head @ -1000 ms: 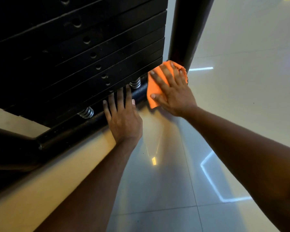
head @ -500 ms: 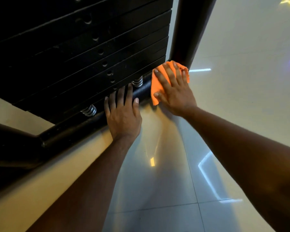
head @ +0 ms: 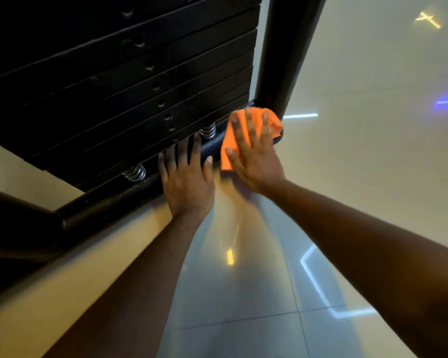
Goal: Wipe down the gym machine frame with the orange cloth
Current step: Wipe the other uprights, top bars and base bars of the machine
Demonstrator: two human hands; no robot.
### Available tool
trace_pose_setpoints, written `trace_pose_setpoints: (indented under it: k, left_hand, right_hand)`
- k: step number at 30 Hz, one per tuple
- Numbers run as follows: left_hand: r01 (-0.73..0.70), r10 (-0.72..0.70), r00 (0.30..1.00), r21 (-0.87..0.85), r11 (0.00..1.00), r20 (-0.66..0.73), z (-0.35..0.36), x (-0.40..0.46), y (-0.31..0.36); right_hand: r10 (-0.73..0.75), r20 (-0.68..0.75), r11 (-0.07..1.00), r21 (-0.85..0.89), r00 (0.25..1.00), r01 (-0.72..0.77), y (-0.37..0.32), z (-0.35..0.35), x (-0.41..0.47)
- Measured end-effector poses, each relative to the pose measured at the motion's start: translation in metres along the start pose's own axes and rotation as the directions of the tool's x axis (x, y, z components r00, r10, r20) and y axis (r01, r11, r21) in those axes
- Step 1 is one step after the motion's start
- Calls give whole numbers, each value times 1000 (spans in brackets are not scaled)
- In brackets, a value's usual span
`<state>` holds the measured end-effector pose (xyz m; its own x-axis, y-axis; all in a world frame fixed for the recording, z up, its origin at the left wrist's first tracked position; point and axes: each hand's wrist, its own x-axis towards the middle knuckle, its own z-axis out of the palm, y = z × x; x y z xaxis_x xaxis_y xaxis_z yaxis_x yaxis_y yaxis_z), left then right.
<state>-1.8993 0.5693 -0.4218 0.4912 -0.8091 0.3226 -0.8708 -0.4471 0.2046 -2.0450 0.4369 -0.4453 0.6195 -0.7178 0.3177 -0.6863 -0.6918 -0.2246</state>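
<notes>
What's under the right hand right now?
The orange cloth, pressed flat by the right hand against the black base bar near the upright post. The bar's surface beneath the cloth is covered, so its cleanliness can't be seen.

A glossy pale tiled floor (head: 360,177) fills the right and lower frame, mirroring light streaks. A stack of black weight plates (head: 119,81) occupies the upper left, with two coiled metal springs (head: 135,173) beneath it.

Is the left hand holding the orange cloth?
No, the left hand rests bare on the black bar; the right hand presses the cloth.
</notes>
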Motion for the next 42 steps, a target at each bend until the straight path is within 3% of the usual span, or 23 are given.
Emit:
trace_pose_setpoints:
  k: [5, 8, 11, 17, 22, 25, 28, 33, 38, 42]
  left_hand:
    - [7, -8, 1000, -31, 1000, -10, 0, 0, -4]
    - [-8, 8, 1000, -49, 999, -9, -1, 0, -5]
    - [4, -3, 1000, -65, 998, 11, -1, 2, -8]
    - [2, 0, 1000, -72, 997, 23, -1, 1, -8]
    - [-8, 9, 1000, -23, 1000, 6, 2, -1, -6]
    - [33, -33, 999, 5, 999, -22, 5, -2, 2]
    - [101, -102, 994, -22, 995, -33, 6, -1, 14]
    - [89, -90, 995, -9, 996, -48, 7, -1, 9]
    - [50, -50, 997, -1, 999, -57, 5, -1, 4]
    - [23, -21, 997, 30, 999, -78, 7, -2, 3]
  right_hand:
    - [-166, 84, 979, -108, 983, 174, 7, 5, -11]
    - [-14, 52, 996, -89, 999, 19, 22, 8, -3]
    - [177, 9, 980, 87, 984, -177, -6, 18, -9]
    - [174, 26, 977, 117, 984, -176, -46, 37, -26]
    - [-5, 39, 999, 43, 999, 4, 7, 22, -13]
    - [16, 58, 999, 38, 998, -18, 36, 2, 6]
    - [46, 39, 998, 51, 998, -48, 9, 3, 4]
    - [-208, 89, 976, -42, 974, 213, 26, -12, 16]
    - [-33, 98, 999, -21, 995, 36, 16, -16, 18]
    - [-151, 163, 987, -24, 975, 157, 13, -20, 14]
